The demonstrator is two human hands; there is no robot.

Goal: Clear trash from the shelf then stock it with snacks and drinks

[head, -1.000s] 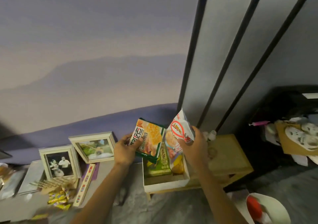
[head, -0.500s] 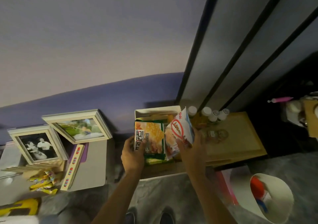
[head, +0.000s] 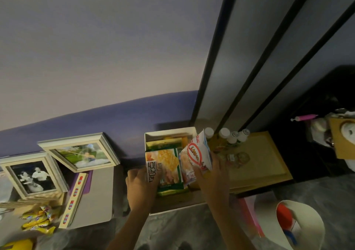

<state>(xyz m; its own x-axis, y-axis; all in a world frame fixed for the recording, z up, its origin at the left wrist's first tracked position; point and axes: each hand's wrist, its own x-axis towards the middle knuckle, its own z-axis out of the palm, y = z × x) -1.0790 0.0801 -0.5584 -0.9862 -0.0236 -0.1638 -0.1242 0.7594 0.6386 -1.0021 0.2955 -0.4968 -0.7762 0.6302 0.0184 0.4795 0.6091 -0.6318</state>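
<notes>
Stocking judged under way. Left hand (head: 141, 186), fingers curled on it, should seat the green cracker packet (head: 167, 165) upright among those filed in the white box (head: 169, 131). The packet lies just right of that hand. The white snack bag (head: 197, 153) belongs alongside, gripped from below by the right hand (head: 213, 178).

I read glossy plastic film on green snack packet (head: 169, 163), white snack packet (head: 199, 152); matt white cardboard box (head: 172, 131); smooth wood shelf (head: 265, 163).
</notes>
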